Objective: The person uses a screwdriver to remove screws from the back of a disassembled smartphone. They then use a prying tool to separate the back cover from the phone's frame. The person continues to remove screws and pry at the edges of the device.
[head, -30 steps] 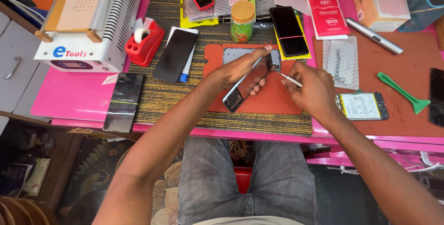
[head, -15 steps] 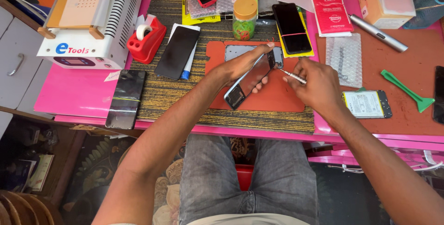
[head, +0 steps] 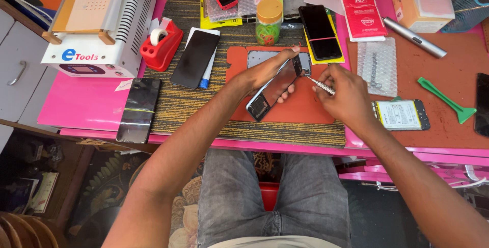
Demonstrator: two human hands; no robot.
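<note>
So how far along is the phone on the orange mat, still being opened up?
Looks done: a grey back plate lies apart on the orange mat, and a battery lies off to the right. In hand: the left hand holds the phone tilted on edge, while the right hand puts a small screwdriver to its upper end. Left: the phone is not closed up; whether screws remain is too small to tell.
</note>
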